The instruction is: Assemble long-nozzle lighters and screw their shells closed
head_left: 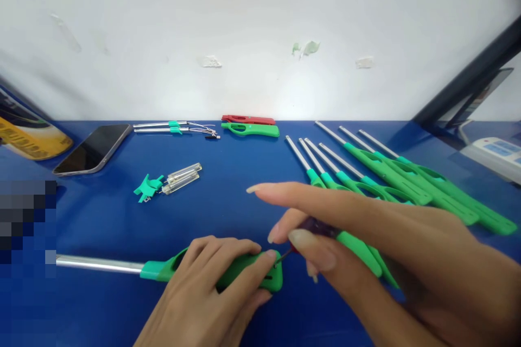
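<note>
While the left hand (203, 290) holds a lighter (240, 268), the right hand (407, 246) pinches a screwdriver (315, 226), which, if shallowly seated (depth is unclear), may slip.

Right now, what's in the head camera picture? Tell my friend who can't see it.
A left hand holds a green lighter on a blue table while the right hand holds a screwdriver at the lighter's handle end. More green lighters lie to the right; a phone, clear tubes and teal pieces lie farther back, left.
</note>
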### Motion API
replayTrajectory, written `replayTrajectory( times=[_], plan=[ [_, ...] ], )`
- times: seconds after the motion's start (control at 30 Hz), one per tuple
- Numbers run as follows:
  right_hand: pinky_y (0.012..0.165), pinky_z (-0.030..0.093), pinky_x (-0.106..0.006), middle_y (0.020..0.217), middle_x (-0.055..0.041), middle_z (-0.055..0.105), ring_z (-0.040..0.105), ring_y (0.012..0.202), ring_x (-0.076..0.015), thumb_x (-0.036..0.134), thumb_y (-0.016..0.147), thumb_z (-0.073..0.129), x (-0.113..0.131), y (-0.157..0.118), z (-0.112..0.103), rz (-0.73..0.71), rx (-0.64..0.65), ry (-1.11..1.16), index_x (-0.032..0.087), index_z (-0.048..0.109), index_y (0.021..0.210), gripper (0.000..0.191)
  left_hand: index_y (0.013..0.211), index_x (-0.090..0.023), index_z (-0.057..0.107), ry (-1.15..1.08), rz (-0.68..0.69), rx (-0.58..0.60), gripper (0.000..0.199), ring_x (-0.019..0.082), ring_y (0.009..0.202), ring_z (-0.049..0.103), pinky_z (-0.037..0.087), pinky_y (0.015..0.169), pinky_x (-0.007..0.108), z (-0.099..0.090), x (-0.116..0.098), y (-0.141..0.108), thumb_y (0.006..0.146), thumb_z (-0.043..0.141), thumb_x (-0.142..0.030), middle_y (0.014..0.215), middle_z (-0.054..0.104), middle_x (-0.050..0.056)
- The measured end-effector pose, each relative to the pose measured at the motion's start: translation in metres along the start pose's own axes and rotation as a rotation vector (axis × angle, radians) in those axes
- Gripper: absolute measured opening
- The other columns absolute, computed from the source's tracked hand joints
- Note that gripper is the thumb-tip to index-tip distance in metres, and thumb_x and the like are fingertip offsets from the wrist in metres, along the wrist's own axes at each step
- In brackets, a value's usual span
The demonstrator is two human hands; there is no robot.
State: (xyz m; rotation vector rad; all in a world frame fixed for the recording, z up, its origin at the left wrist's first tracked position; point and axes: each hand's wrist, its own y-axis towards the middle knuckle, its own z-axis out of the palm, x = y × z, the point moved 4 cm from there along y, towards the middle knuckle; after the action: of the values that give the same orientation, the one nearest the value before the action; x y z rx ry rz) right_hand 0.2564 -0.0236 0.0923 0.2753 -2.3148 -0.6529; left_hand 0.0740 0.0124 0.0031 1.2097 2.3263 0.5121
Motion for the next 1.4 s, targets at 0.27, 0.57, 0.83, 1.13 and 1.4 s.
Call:
replayTrajectory(
  times=[0.27, 0.57, 0.83, 1.13, 1.4],
  plan=[
    [0.069, 0.065, -0.022, 0.097, 0.0077, 0.083, 0.080, 0.078, -0.0142, 0.026, 0.100, 0.069, 0.011, 0.009, 0.009, -0.076, -0.050, -0.004, 0.031, 0.076, 0.114, 0.016, 0.124, -0.030, 0.073, -0.021, -0.017, 0.018, 0.029, 0.016, 0.092, 0.074, 0.061, 0.081, 0.031, -0.001, 0.006, -0.007, 0.115, 0.046, -0.027, 0.115, 0.077, 0.002],
    [0.058, 0.058, -0.016, 0.091, 0.0097, 0.081, 0.078, 0.073, -0.0110, 0.030, 0.101, 0.075, -0.002, 0.011, 0.017, -0.079, -0.018, 0.050, 0.036, 0.072, 0.117, 0.017, 0.121, -0.025, 0.075, 0.009, -0.023, -0.033, 0.033, 0.017, 0.090, 0.076, 0.063, 0.081, 0.031, -0.004, 0.000, -0.001, 0.116, 0.042, -0.028, 0.110, 0.078, 0.003],
    [0.041, 0.044, -0.013, 0.077, 0.0109, 0.072, 0.062, 0.048, -0.0042, 0.041, 0.106, 0.064, -0.018, 0.013, 0.026, -0.038, -0.025, 0.107, 0.041, 0.073, 0.119, 0.016, 0.125, -0.023, 0.072, -0.029, -0.042, -0.041, 0.025, 0.018, 0.097, 0.074, 0.061, 0.087, 0.031, 0.002, 0.004, -0.004, 0.114, 0.049, -0.026, 0.115, 0.077, 0.004],
    [0.038, 0.047, -0.016, 0.079, 0.0057, 0.074, 0.064, 0.048, -0.0084, 0.047, 0.112, 0.053, -0.021, 0.007, 0.024, -0.084, -0.093, -0.066, 0.041, 0.070, 0.127, 0.024, 0.130, -0.022, 0.068, -0.064, -0.052, -0.005, 0.023, 0.021, 0.100, 0.071, 0.060, 0.086, 0.035, 0.003, 0.004, -0.005, 0.112, 0.052, -0.022, 0.118, 0.074, 0.006],
    [0.046, 0.051, -0.013, 0.073, 0.0101, 0.072, 0.065, 0.048, -0.0058, 0.047, 0.114, 0.049, -0.019, 0.011, 0.028, -0.097, -0.051, -0.062, 0.042, 0.070, 0.124, 0.024, 0.130, -0.023, 0.069, -0.061, -0.058, 0.031, 0.026, 0.020, 0.099, 0.072, 0.060, 0.086, 0.035, 0.004, 0.002, -0.004, 0.114, 0.048, -0.023, 0.118, 0.076, 0.005]
  ],
)
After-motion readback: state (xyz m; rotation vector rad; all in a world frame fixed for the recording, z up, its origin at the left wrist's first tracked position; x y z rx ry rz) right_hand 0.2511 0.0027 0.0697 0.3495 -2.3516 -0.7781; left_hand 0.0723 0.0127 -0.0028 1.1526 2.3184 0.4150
